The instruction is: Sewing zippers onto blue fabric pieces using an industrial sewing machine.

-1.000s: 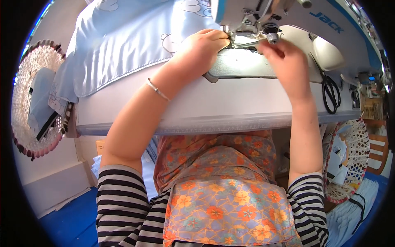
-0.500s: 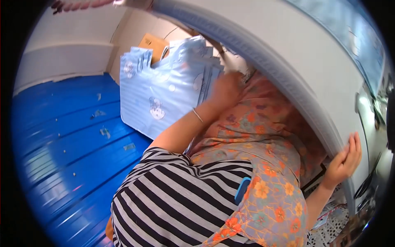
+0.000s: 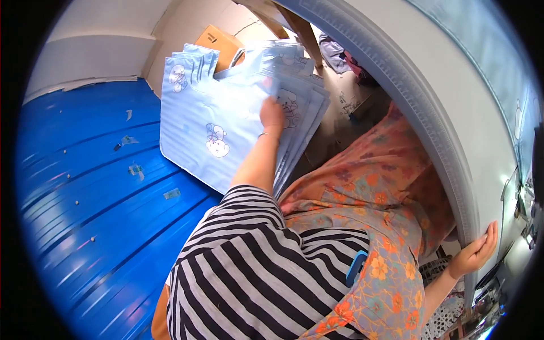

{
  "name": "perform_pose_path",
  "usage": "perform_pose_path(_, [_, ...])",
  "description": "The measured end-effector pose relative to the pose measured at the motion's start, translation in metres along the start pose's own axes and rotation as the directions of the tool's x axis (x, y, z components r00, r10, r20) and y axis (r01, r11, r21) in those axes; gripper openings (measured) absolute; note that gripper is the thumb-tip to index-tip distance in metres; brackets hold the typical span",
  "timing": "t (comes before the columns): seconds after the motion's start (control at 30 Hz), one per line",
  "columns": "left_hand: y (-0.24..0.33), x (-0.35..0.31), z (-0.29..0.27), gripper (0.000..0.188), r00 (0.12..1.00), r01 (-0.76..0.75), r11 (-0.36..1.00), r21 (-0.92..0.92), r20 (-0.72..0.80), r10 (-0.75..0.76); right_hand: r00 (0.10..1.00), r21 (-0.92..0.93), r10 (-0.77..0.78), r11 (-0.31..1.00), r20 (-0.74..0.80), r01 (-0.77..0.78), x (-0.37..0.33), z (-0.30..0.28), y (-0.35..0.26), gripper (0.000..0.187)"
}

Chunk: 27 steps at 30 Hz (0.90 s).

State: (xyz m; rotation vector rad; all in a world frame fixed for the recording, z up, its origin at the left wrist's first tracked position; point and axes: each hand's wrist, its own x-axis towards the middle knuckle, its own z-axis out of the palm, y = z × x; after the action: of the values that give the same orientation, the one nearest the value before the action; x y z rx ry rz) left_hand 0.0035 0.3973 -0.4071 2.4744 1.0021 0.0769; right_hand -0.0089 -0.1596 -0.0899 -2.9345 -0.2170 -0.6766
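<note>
A stack of glossy light-blue sheets [image 3: 192, 124] printed with cartoon animals leans on the left, its layers fanned along the right edge. Each visible layer has a notch cut in its top. My left hand [image 3: 272, 116] is against the front of this stack, near its right side. Its fingers are blurred and partly turned away, so I cannot make out whether they grip a sheet. Over at the right, my right hand [image 3: 476, 255] rests at the rim of the white table [image 3: 442, 73], fingers stretched out and holding nothing.
A blue ridged surface [image 3: 113, 181] with bits of tape lies at left. Behind the stack stands a brown cardboard box [image 3: 218, 45]. The table's grey edge [image 3: 408, 96] curves past my lap. Light-blue material [image 3: 476, 51] lies on the tabletop.
My left hand has moved left and away from beside my lap onto the front of the sheets. The sheets' right edges are more fanned. My right hand stays by the table edge.
</note>
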Motion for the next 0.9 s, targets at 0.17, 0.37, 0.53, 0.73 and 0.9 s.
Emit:
perform_pose_path(0.17, [0.0,0.071,-0.148,0.038,0.637,-0.165,0.783,-0.6,-0.671,-0.38,1.0,0.017,-0.014,1.0,-0.017,0.014,0.001,0.002,0.004,0.03])
perform_pose_path(0.37, [0.235,-0.041,-0.307,0.025,0.838,-0.508,0.558,-0.656,-0.526,0.145,0.959,0.559,0.252,0.78,0.13,-0.281,0.053,-0.002,0.031,0.034])
perform_pose_path(0.53, [0.336,-0.175,-0.255,0.027,-0.358,-0.656,-0.137,-0.742,0.147,0.922,0.763,0.768,-0.246,-0.096,0.598,-0.633,0.135,-0.007,-0.03,0.049])
perform_pose_path(0.73, [0.328,-0.286,-0.119,0.024,-0.709,-0.529,-0.115,-0.84,0.364,0.604,0.456,0.611,-0.599,0.071,0.658,-0.789,0.119,-0.027,-0.108,0.057])
perform_pose_path(0.9, [0.347,-0.288,-0.161,0.022,-0.71,-0.359,-0.227,-0.905,0.107,0.696,0.718,0.756,-0.413,-0.1,0.56,-0.647,0.077,-0.036,-0.108,0.056])
